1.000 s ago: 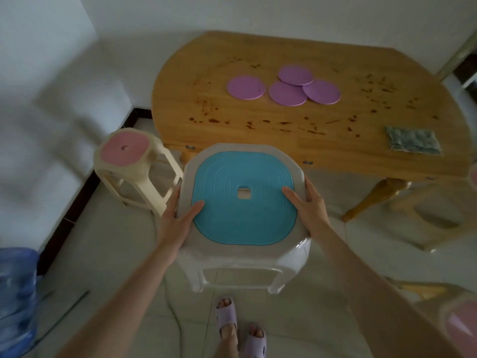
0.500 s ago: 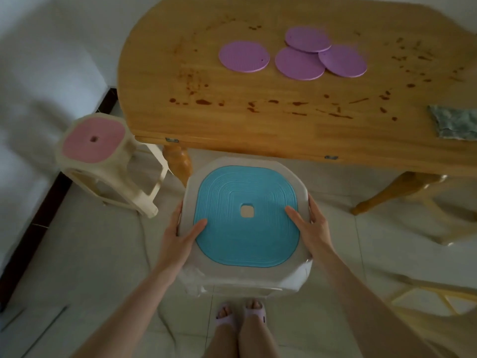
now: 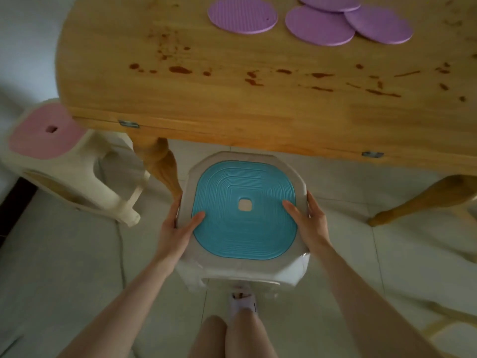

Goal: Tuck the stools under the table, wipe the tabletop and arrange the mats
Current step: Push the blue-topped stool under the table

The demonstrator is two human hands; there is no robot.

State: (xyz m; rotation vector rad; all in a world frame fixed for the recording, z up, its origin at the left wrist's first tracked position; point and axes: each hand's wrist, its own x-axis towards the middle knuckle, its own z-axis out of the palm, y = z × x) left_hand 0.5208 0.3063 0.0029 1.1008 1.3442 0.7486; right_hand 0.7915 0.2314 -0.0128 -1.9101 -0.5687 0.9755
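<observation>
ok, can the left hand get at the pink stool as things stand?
Probably not right now: the left hand is gripping the blue stool. The pink stool stands off to the left, partly under the table edge; the floor between looks clear once that grip is released.

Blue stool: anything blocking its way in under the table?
The table leg stands close beside the blue stool, at its left front corner. Straight ahead under the table, nothing visible blocks it.

Ridged blue stool (image 3: 244,210), pink stool (image 3: 46,135), 4 purple mats (image 3: 242,14).
</observation>
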